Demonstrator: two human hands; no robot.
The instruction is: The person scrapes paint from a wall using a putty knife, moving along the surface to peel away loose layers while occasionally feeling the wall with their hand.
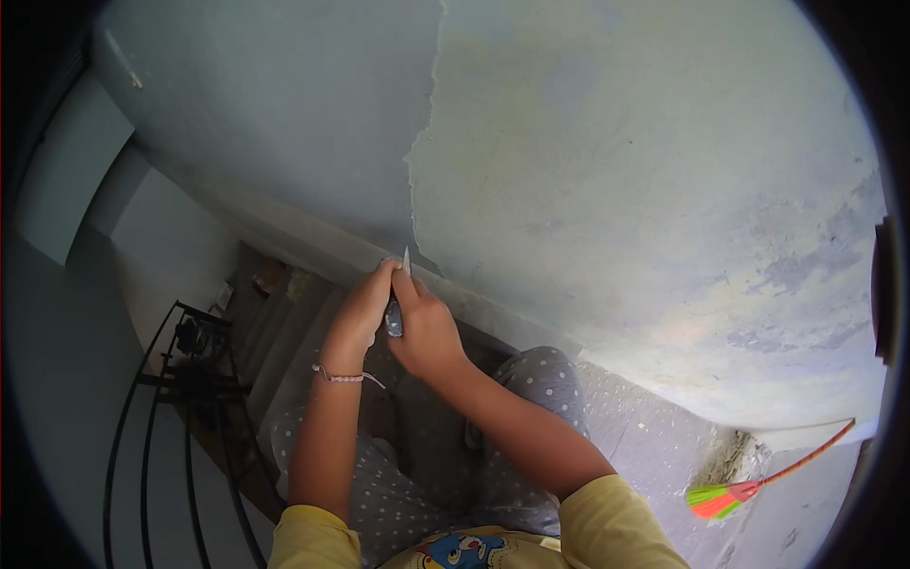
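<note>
A small pointed blade (407, 260) sticks up between my two hands, close to the wall (531, 171) and near the lower end of a jagged edge of peeling paint. My right hand (426, 327) is closed round the tool, whose dark, speckled handle end (393, 320) shows below the fingers. Against it from the left side lies my left hand (366, 305), its fingertips pressed together at the base of the blade. Whether the left fingers grip the blade or only touch it is hidden.
Stairs (284, 318) go down at the left, beside a black metal railing (194, 389). My knees in dotted cloth (545, 379) are below my hands. A green and orange broom (725, 497) lies at the lower right, near broken plaster (735, 455).
</note>
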